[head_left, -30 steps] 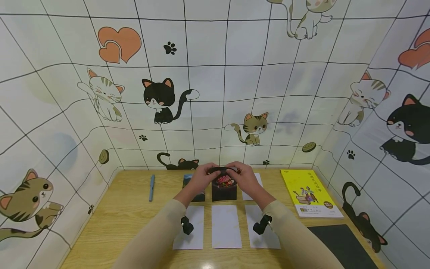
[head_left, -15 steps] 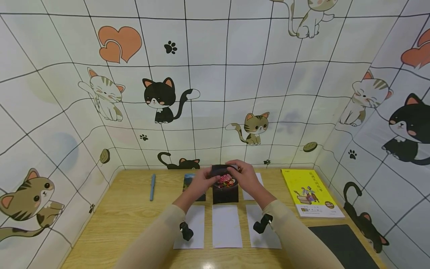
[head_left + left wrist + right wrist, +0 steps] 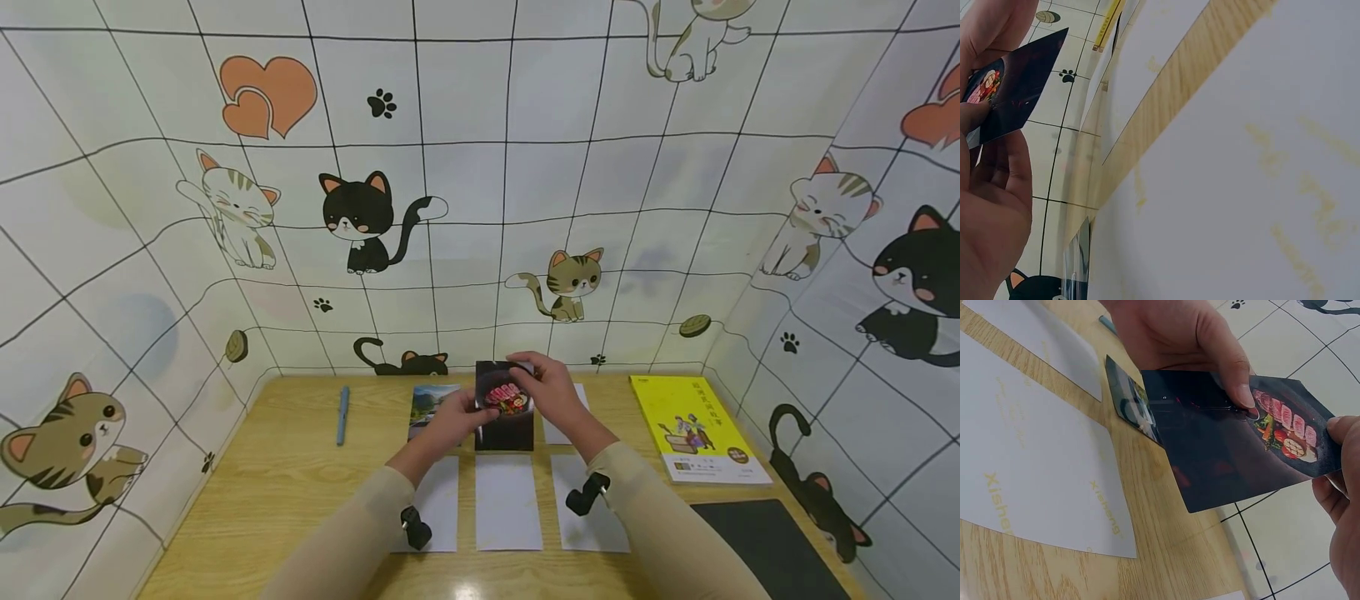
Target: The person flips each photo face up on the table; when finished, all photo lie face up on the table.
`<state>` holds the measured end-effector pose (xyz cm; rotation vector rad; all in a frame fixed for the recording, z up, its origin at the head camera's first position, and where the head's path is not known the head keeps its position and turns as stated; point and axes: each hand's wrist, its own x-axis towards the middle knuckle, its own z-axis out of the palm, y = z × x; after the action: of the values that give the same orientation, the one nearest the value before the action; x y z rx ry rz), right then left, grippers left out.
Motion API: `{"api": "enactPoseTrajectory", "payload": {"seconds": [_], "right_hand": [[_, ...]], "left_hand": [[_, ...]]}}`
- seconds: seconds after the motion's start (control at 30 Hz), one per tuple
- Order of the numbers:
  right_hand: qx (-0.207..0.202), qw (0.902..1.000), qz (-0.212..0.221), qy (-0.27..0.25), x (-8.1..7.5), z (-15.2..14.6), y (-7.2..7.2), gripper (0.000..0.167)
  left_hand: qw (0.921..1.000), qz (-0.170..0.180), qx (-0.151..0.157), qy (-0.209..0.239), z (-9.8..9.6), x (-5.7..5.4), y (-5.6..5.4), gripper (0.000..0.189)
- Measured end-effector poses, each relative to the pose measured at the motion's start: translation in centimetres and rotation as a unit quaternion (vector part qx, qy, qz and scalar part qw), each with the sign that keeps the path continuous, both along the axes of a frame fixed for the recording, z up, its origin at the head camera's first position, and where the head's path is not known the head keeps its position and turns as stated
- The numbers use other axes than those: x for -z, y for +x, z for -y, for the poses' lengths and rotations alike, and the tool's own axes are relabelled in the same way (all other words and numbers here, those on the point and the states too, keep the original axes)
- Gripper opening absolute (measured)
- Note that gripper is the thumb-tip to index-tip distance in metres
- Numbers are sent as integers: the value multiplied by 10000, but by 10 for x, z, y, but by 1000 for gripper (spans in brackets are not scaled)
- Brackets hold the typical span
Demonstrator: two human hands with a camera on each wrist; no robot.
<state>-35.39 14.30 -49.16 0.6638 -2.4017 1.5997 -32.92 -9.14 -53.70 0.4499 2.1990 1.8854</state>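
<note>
In the head view a dark photo print (image 3: 504, 433), showing sliced meat and vegetables, is held above the far side of the table by both hands. My left hand (image 3: 454, 417) pinches its left edge, thumb across the printed face. At the upper right edge my right hand (image 3: 553, 390) grips it between thumb and fingers. The right wrist view shows the print (image 3: 1210, 447) tilted and nearly flat, with the left thumb lying beside the food picture. A landscape photo (image 3: 429, 404) lies left of it, partly behind the left hand.
White cards with faint yellow lettering lie in the near row, including a middle one (image 3: 508, 504); another white card (image 3: 557, 429) is partly covered by the right hand. A blue pen (image 3: 342, 415) lies left. At right are a yellow book (image 3: 693, 429) and a black sheet (image 3: 768, 546).
My left hand has slid from the print's top edge down to its left side. The print's top, bent over before, now stands straighter. My right hand stays near the upper right corner.
</note>
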Motion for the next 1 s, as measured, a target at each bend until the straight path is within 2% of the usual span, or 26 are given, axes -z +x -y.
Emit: {"api": "enactPoseTrajectory", "payload": {"seconds": [0.2, 0.37, 0.57, 0.77, 1.0], "right_hand": [[72, 10000, -4, -5, -3, 0, 1, 25], [124, 9999, -21, -3, -6, -1, 2, 25], [187, 9998, 12, 17, -5, -4, 1, 27], [209, 9994, 90, -250, -1, -9, 3, 27], [166, 9981, 354, -475, 5, -17, 9, 21]], "left_hand": [[9993, 286, 92, 232, -2, 2, 2, 34], [9996, 274, 71, 73, -4, 2, 4, 34], [9996, 210, 157, 91, -1, 5, 3, 36], [9998, -13, -71, -191, 8, -1, 4, 38], [9986, -51, -502, -147, 17, -9, -1, 28]]}}
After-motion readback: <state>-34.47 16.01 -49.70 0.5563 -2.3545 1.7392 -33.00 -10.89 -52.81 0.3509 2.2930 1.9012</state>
